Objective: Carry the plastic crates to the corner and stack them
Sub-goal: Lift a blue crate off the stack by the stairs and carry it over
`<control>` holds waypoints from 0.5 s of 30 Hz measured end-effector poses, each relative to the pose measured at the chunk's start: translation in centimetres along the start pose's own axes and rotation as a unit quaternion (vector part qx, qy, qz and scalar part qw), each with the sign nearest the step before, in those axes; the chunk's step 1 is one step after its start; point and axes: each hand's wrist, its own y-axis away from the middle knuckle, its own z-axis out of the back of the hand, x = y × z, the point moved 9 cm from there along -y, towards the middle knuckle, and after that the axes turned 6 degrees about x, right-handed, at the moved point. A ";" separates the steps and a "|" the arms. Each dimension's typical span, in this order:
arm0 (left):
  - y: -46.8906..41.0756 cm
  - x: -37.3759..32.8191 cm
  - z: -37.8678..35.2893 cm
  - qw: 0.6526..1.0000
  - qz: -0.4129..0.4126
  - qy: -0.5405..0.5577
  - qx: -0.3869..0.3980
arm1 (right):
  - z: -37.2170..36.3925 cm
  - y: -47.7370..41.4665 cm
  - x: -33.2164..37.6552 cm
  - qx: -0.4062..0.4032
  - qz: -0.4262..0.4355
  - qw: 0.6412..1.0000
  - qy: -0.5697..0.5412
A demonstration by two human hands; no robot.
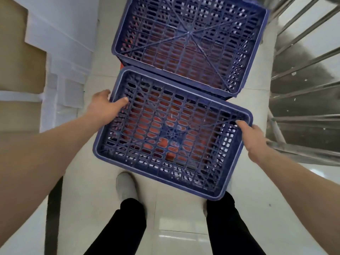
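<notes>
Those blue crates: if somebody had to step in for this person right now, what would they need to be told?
Left hand: gripping the left rim of the near blue crate, thumb over the edge.
Right hand: gripping the right rim of the same crate.
The near crate is level between both hands, above the floor, and empty; red shows through its mesh from something below.
The far blue crate lies just ahead, on top of something red, with metal railings to the right.
Done: one blue crate already placed ahead.
Left: set the held crate onto a stack. Whether more crates wait elsewhere cannot be seen.
</notes>
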 end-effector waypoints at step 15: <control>6.5 7.4 3.2 0.952 0.147 0.268 -0.024 | 2.9 7.0 -4.9 -0.104 -0.079 0.971 -0.200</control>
